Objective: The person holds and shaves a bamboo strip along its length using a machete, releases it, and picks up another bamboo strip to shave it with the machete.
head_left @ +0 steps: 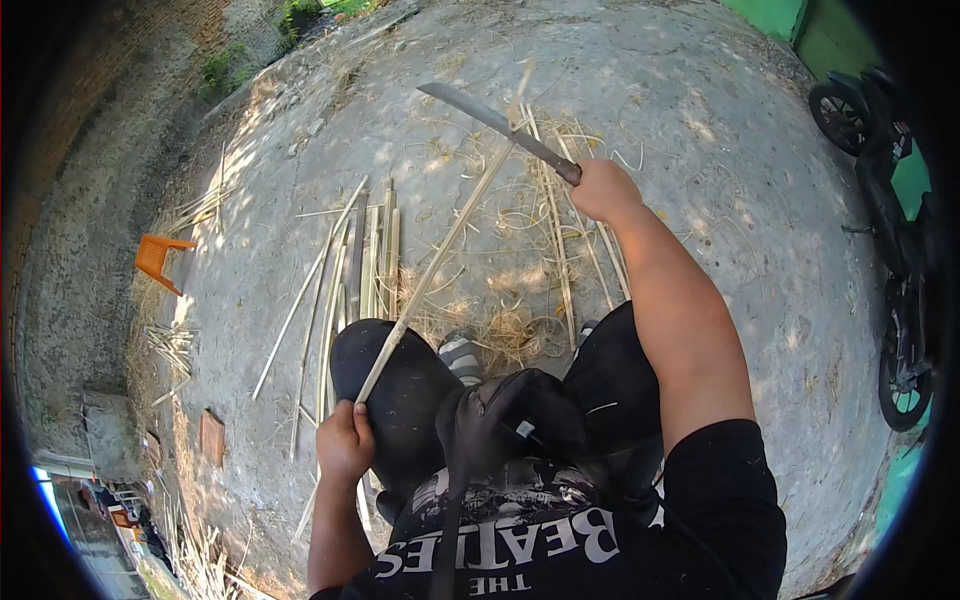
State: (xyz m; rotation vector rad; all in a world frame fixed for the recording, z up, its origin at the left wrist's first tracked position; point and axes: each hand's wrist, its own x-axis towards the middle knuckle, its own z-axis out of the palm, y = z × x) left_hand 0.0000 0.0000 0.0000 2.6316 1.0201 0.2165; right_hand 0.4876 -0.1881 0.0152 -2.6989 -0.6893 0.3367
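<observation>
My left hand [345, 440] is closed around the lower part of a long pale bamboo strip [440, 255], which slants up and to the right past my knee. In my right hand [604, 190] is the handle of a machete [495, 120], its long dark blade pointing up and left. The blade crosses the strip near its far end; whether it is cutting in or only resting there, I cannot tell. Beyond my left knee lies a bundle of bamboo strips [378, 250] on the ground. More thin strips [553, 230] lie ahead of my right knee.
Curly shavings [515, 325] are scattered on the concrete ground [740, 230] between my feet and farther ahead. An orange plastic stool [160, 262] and a brick [211, 438] are on the left. Parked along the right edge is a black motorcycle [890, 240]. A rough wall [80, 220] borders the left side.
</observation>
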